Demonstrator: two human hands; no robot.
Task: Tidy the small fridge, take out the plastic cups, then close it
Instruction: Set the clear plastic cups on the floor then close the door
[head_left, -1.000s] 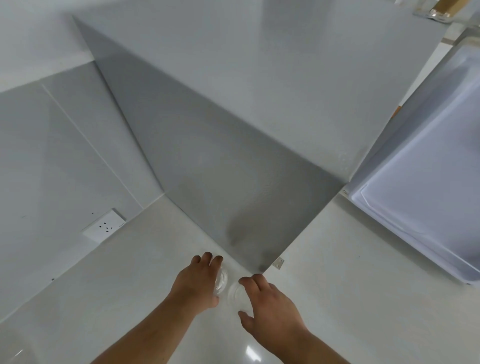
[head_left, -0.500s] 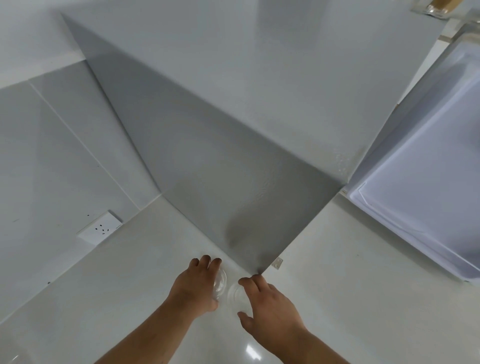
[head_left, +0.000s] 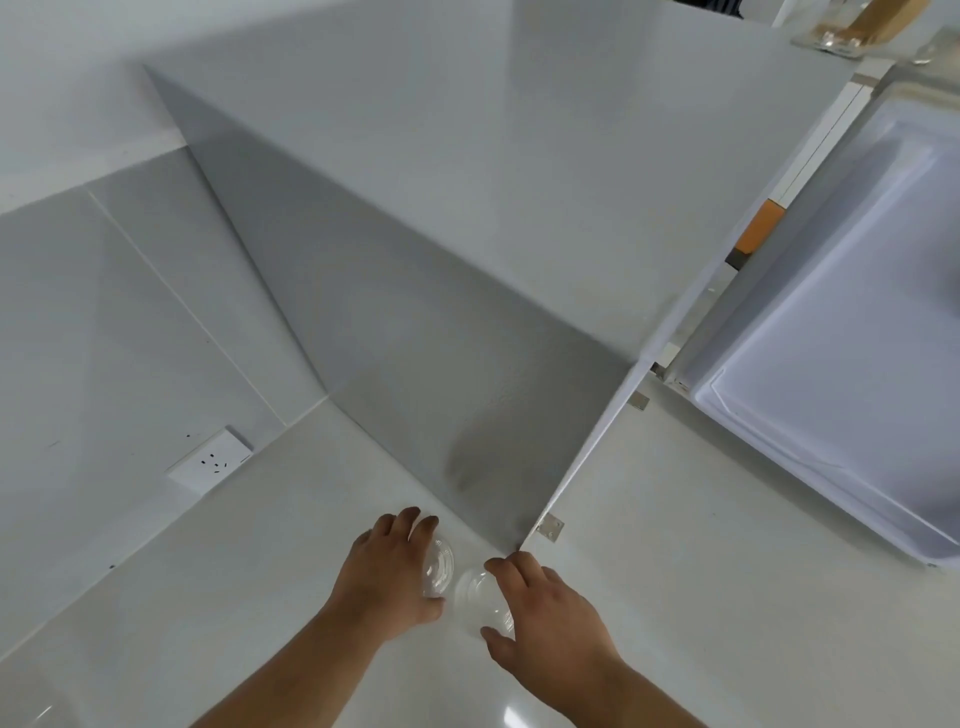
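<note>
Two clear plastic cups stand side by side on the pale floor by the fridge's near bottom corner. My left hand (head_left: 387, 574) wraps around the left cup (head_left: 439, 564). My right hand (head_left: 545, 610) curls around the right cup (head_left: 480, 592), thumb below it and fingers above. The small grey-white fridge (head_left: 467, 312) fills the middle of the view, seen from above and from its left side. Its door (head_left: 831, 364) swings open at the right, showing the white inner liner. The fridge interior is hidden.
A white wall socket (head_left: 210, 462) sits low on the left wall. Metal feet (head_left: 550, 527) show under the fridge's front edge. A glass item with something wooden (head_left: 852, 26) stands on top at the far right. An orange patch (head_left: 758, 228) shows between body and door.
Both hands stay wrapped around the cups in the same spot. My head has shifted slightly, so the fridge and socket sit a little differently in the view.
</note>
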